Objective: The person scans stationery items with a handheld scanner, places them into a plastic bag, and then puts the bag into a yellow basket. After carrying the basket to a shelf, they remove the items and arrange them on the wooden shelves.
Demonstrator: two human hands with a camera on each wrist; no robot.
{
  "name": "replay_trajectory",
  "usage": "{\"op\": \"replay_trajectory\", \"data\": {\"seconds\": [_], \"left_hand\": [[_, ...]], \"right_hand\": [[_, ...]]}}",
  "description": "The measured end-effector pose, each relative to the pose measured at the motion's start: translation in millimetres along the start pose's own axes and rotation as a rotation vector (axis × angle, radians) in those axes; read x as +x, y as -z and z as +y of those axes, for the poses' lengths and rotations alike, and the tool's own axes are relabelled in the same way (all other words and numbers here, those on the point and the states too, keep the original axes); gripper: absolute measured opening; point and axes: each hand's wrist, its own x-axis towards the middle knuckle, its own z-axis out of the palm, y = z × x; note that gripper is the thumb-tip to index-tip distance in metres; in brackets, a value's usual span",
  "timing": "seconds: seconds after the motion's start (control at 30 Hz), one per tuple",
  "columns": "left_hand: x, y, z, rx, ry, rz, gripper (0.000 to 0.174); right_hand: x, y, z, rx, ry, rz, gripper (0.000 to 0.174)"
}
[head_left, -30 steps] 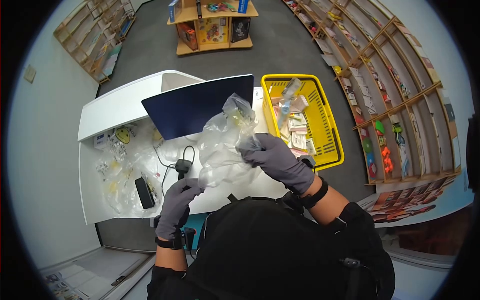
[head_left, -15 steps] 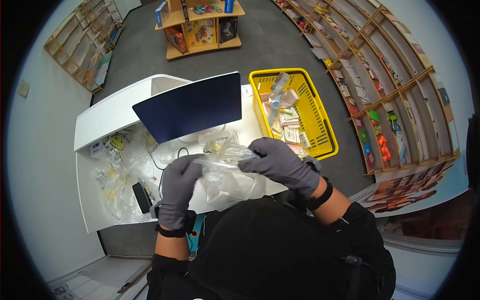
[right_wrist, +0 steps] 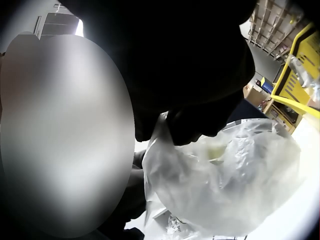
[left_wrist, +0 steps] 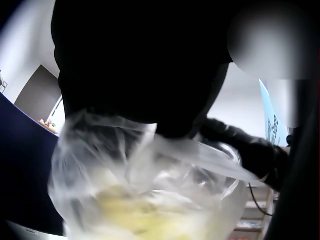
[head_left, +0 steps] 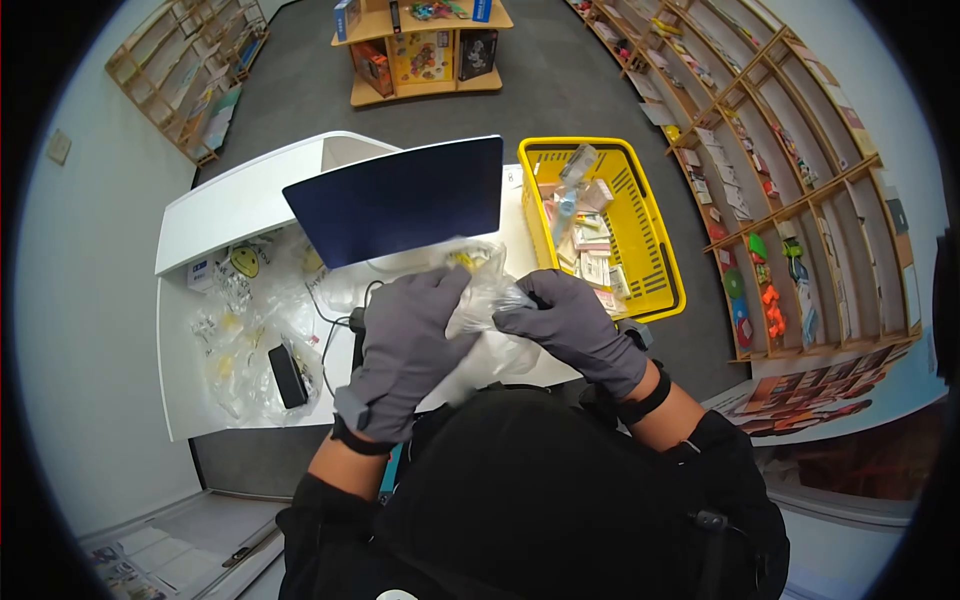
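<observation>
Between my two grey-gloved hands hangs a clear plastic bag (head_left: 492, 355) with a yellow print, bunched up in front of my body. My right hand (head_left: 582, 332) pinches its gathered top from the right. On the other side my left hand (head_left: 408, 335), back upward, grips the bag's top close to the right fingertips. The left wrist view shows the bag (left_wrist: 150, 200) puffed out, with a blurred yellow patch. In the right wrist view the bag (right_wrist: 225, 185) spreads wide below the dark glove.
A dark-faced monitor (head_left: 400, 205) stands on the white desk (head_left: 235, 215) behind the hands. More clear bags (head_left: 235, 360) and a black box-shaped object (head_left: 288, 377) lie at the left. To the right stands a yellow basket (head_left: 655, 250) holding small boxes and packets.
The bag was held higher and stretched out, then came down toward my body and is now bunched. My left hand moved up and right to meet the right hand.
</observation>
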Motion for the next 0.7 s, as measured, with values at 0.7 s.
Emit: {"op": "replay_trajectory", "data": {"seconds": [0.7], "left_hand": [[-59, 20, -78, -0.552, 0.414, -0.055, 0.027]], "right_hand": [[-6, -4, -44, -0.166, 0.281, 0.423, 0.086]]}}
